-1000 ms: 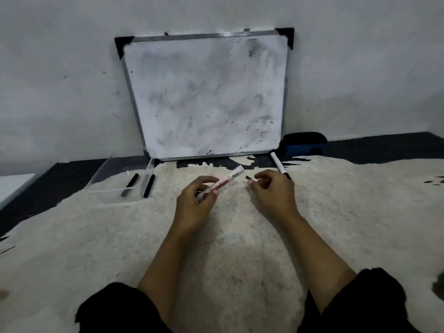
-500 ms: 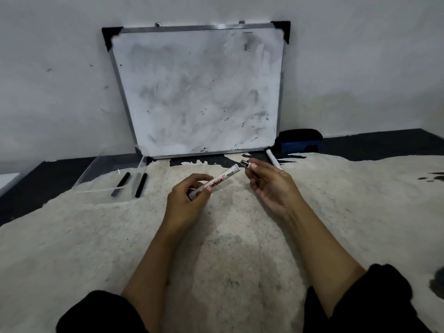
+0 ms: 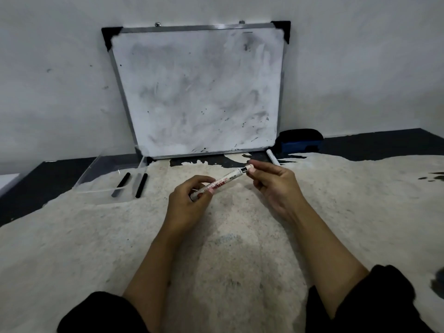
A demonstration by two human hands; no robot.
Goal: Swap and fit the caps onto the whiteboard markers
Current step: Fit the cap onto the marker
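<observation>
A left hand [image 3: 189, 207] grips a white marker [image 3: 222, 183] printed with red lettering; the right hand [image 3: 274, 183] pinches its dark tip end, fingers closed.

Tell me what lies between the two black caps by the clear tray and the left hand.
Only bare pale rug shows in the head view between the black caps and the left hand. The hand's marker points the other way, toward the right hand.
</observation>
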